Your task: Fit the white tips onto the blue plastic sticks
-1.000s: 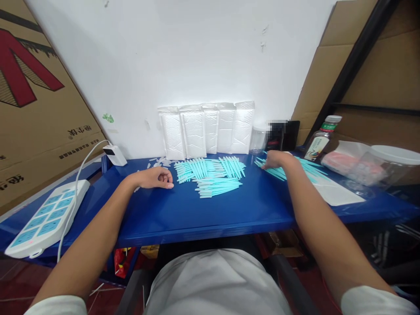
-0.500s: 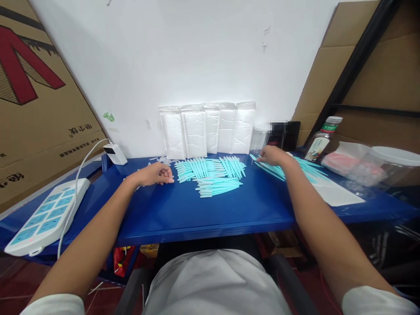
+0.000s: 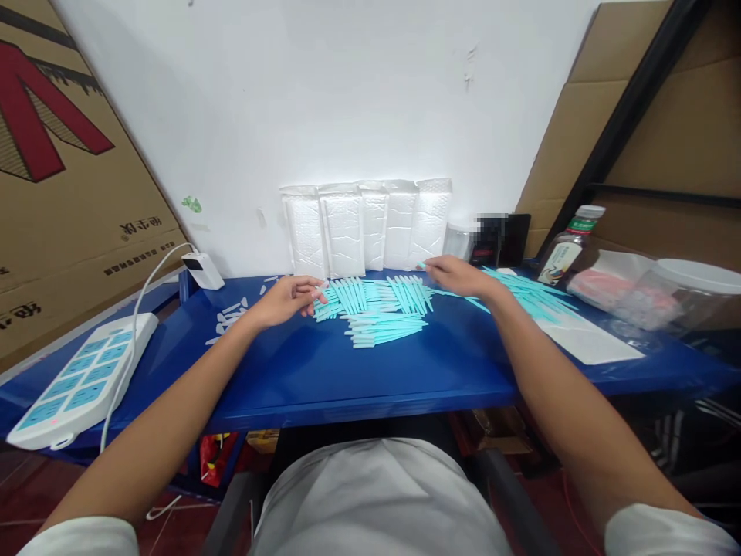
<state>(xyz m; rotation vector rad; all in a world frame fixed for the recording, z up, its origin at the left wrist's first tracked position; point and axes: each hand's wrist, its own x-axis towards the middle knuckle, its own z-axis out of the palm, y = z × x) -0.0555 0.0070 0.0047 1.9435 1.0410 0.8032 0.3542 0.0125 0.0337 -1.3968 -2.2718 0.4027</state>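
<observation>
My left hand (image 3: 289, 301) is at the left edge of the turquoise sticks, fingers curled, with a small translucent piece (image 3: 321, 286) pinched at the fingertips. My right hand (image 3: 456, 276) is closed on a thin turquoise stick (image 3: 421, 265), whose tip points left past the fingers. Between the hands, bundles of turquoise sticks with pale ends (image 3: 385, 328) lie in rows on the blue table (image 3: 359, 386). More loose turquoise sticks (image 3: 536, 297) are heaped to the right, partly behind my right forearm. Several small translucent pieces (image 3: 227, 320) are scattered beyond my left forearm.
White padded pouches (image 3: 344, 235) lean on the wall. A power strip (image 3: 86, 378) and a white plug-in device (image 3: 202, 270) are on the left. Rightward stand a bottle (image 3: 564, 251), a clear jar (image 3: 677, 297) and a white paper sheet (image 3: 596, 344).
My right hand has moved left from the loose heap, bringing a turquoise stick along. My left hand has shifted right and slightly up, uncovering translucent pieces on the table.
</observation>
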